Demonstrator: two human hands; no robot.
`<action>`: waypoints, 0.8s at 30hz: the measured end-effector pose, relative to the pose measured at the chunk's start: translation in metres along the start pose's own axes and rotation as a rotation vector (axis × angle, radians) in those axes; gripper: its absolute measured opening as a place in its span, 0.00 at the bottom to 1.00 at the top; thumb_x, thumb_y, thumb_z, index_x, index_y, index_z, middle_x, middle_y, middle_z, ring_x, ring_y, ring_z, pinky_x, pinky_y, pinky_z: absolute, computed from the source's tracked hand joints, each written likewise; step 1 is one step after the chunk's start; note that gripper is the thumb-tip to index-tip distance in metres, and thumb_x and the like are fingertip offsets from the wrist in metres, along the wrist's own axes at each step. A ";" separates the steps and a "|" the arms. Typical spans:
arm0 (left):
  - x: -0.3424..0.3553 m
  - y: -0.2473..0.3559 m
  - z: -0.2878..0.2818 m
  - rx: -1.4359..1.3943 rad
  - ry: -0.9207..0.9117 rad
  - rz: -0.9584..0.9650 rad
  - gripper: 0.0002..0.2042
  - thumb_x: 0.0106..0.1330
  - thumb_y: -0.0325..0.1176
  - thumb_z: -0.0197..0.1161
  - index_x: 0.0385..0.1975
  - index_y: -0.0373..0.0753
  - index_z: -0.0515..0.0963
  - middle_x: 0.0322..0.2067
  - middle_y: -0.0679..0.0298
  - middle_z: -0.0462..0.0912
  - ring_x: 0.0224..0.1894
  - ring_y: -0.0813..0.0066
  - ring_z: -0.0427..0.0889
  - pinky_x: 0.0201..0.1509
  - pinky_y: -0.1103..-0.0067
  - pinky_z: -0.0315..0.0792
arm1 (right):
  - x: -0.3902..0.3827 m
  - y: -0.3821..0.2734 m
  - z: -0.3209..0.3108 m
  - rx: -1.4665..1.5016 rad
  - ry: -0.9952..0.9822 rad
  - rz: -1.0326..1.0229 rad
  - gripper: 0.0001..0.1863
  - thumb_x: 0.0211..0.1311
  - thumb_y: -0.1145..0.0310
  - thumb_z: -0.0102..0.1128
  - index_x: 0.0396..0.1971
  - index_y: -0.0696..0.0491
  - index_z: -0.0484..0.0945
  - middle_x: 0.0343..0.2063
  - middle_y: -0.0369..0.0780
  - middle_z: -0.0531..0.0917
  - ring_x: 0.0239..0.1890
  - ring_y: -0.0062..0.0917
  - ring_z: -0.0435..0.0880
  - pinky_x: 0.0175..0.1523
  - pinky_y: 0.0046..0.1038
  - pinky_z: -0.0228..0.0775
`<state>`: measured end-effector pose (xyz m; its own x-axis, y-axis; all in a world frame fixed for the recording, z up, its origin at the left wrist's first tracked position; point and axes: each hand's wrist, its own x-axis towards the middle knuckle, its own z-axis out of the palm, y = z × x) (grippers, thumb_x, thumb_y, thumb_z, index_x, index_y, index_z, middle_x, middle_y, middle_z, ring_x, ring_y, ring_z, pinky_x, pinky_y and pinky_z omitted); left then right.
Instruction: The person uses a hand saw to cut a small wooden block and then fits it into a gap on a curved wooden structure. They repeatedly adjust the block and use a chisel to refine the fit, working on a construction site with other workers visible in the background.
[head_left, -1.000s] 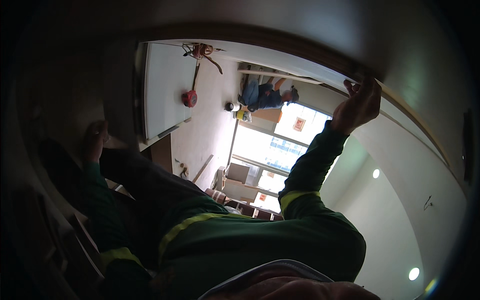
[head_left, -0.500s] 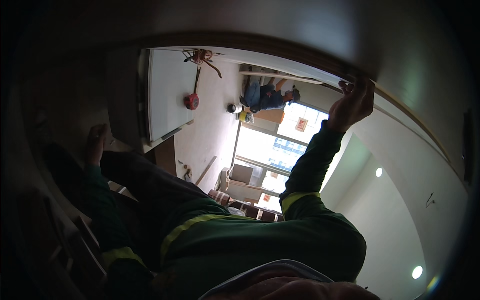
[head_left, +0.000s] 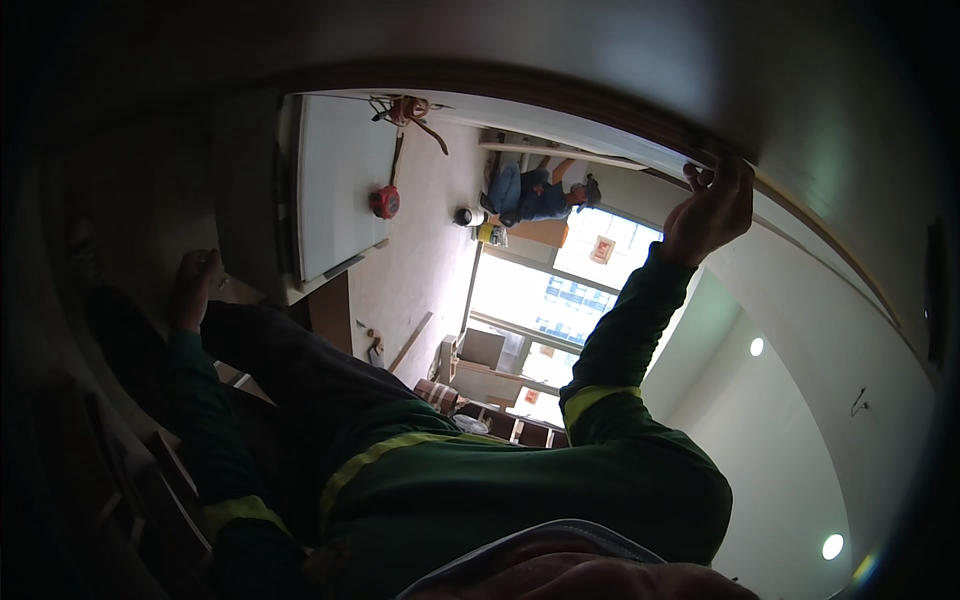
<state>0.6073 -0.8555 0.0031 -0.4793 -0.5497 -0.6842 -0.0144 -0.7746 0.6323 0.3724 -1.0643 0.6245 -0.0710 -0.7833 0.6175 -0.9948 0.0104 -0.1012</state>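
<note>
My right hand (head_left: 708, 215) is raised at the upper right, its fingers curled against the edge of a large smooth panel (head_left: 600, 60). This panel spans the top of the view, with a pale strip (head_left: 830, 235) along its edge. Low on the left, in shadow, my left hand (head_left: 195, 285) is closed beside a cabinet (head_left: 245, 190). What its fingers hold, if anything, is too dark to see. On the cabinet's white top (head_left: 345, 185) lies a red tape measure (head_left: 384, 202), with a tangle of brownish cord (head_left: 405, 110) farther up.
A person (head_left: 535, 192) in dark clothing and a cap is near the bright window (head_left: 520, 295). A white roll (head_left: 466, 216) and a yellow container (head_left: 491, 234) stand beside them. Boards and boxes (head_left: 485, 350) lie below the window. Dark framing (head_left: 170, 470) stands at my lower left.
My right hand has shifted very slightly right along the panel edge. My left hand stays almost where it was.
</note>
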 end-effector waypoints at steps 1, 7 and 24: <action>-0.002 0.002 0.000 -0.003 0.005 0.001 0.27 0.73 0.57 0.61 0.53 0.35 0.77 0.45 0.59 0.82 0.46 0.71 0.80 0.51 0.73 0.73 | 0.000 0.001 -0.001 0.000 -0.002 0.003 0.11 0.67 0.65 0.62 0.38 0.59 0.83 0.28 0.37 0.83 0.26 0.18 0.81 0.34 0.27 0.82; -0.006 -0.014 -0.010 -0.062 0.012 0.013 0.26 0.72 0.57 0.62 0.54 0.38 0.77 0.47 0.61 0.82 0.45 0.73 0.79 0.49 0.75 0.74 | -0.003 0.002 0.010 -0.040 0.026 0.007 0.11 0.69 0.64 0.63 0.36 0.58 0.84 0.31 0.36 0.85 0.29 0.18 0.80 0.35 0.26 0.80; -0.048 0.287 0.116 -1.088 -0.256 0.278 0.40 0.73 0.71 0.45 0.78 0.55 0.51 0.79 0.52 0.40 0.77 0.33 0.49 0.68 0.27 0.56 | -0.017 -0.009 0.031 0.091 0.252 -0.203 0.06 0.75 0.72 0.57 0.40 0.59 0.80 0.33 0.46 0.81 0.38 0.37 0.84 0.45 0.34 0.77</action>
<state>0.5248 -1.0148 0.2594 -0.5133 -0.7607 -0.3973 0.8249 -0.5650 0.0161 0.3846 -1.0702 0.5907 0.1008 -0.5856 0.8043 -0.9808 -0.1942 -0.0185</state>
